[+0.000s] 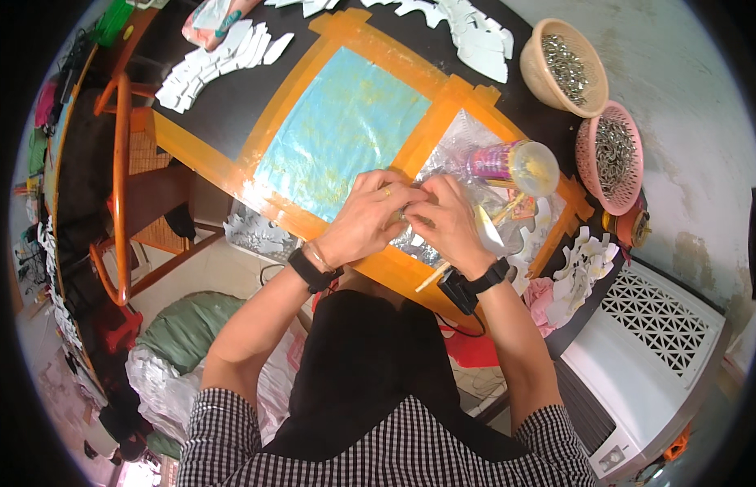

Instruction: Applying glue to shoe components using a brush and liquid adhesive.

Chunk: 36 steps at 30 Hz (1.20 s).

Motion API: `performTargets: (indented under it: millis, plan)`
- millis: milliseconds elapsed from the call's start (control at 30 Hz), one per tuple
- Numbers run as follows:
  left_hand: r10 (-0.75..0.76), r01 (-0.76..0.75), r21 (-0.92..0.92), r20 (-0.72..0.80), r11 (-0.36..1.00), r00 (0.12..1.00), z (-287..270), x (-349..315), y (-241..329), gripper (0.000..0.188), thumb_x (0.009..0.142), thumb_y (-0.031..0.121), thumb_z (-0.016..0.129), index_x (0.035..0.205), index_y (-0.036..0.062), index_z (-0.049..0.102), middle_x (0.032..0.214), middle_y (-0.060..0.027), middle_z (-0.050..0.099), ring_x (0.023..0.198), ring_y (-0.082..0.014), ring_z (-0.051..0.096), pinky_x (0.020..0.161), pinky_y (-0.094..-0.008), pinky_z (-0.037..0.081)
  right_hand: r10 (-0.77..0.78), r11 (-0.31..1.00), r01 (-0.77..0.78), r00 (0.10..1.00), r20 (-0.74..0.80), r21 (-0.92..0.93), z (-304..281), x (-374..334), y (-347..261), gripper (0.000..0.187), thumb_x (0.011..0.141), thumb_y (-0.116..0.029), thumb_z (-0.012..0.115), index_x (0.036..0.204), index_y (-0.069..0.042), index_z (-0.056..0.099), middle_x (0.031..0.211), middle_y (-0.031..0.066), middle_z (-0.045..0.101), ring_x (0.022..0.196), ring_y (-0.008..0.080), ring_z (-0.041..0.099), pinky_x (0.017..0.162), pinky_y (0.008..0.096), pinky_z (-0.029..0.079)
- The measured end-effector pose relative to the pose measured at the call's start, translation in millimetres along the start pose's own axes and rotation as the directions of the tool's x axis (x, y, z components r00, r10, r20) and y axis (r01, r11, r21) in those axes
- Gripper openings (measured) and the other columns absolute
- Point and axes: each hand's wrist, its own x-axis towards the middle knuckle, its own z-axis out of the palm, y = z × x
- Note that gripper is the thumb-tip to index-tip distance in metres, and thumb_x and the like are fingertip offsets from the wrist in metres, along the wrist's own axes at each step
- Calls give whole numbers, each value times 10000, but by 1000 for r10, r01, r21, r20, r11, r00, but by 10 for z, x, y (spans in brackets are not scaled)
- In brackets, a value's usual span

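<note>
My left hand [363,215] and my right hand [447,223] meet over the near edge of the taped work surface. Their fingertips are pinched together around something small, which the fingers mostly hide; I cannot make out its kind. Just right of my right hand lies clear plastic film [453,154], held by orange tape. A purple container with a round clear end [534,168] rests on that film. Thin sticks with yellowish residue [508,209] lie below it. To the left, a light blue sheet [345,122] smeared with yellow is taped flat to the table.
White cut pieces [220,66] lie at the far left, with more white pieces [475,40] at the back and others [585,272] at right. A beige basket [536,61] and a pink basket [587,154] hold small metal parts. A wooden chair [120,187] stands left.
</note>
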Motion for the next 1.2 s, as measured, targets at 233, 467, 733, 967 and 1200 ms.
performTargets:
  millis: [233, 467, 733, 967, 1200]
  plan:
    - [51, -50, -46, 7, 998, 999, 104, -68, -242, 437, 760, 132, 795, 1174, 138, 656, 1179, -69, 630, 1201, -283, 517, 1083, -464, 347, -88, 996, 87, 996, -10, -20, 59, -50, 5, 170, 694, -38, 752, 843, -78, 679, 910, 59, 503, 959, 265, 535, 851, 410, 440]
    - [163, -163, -4, 53, 987, 985, 71, -53, -286, 205, 814, 161, 757, 1012, 124, 717, 1118, 8, 695, 1209, -276, 528, 1104, -501, 367, -218, 976, 217, 973, -70, -19, 77, -160, 119, 238, 665, -3, 765, 880, -65, 684, 901, 39, 499, 956, 246, 569, 831, 410, 459]
    - [160, -159, -25, 63, 987, 985, 73, -78, -319, 138, 765, 130, 766, 896, 114, 729, 1123, 39, 705, 1213, -289, 531, 1108, -530, 360, -252, 968, 252, 967, -46, -9, 84, -203, 177, 267, 677, -2, 769, 926, -66, 699, 926, 31, 532, 957, 240, 585, 831, 396, 468]
    - [164, -165, 1, 72, 986, 984, 78, -83, -302, 186, 679, 81, 764, 859, 106, 727, 1132, 38, 710, 1223, -291, 531, 1116, -533, 370, -21, 977, 10, 999, 47, 211, -52, -183, 139, 263, 705, 9, 758, 950, -65, 699, 954, 50, 568, 900, 263, 594, 814, 384, 478]
    - [166, -167, 25, 32, 986, 986, 115, -107, -303, 218, 655, 65, 777, 867, 113, 756, 1119, 31, 716, 1218, -295, 540, 1119, -531, 381, -84, 989, 69, 991, 108, 134, -47, -64, 204, 230, 712, 29, 739, 917, -64, 690, 960, 59, 567, 815, 245, 597, 717, 380, 479]
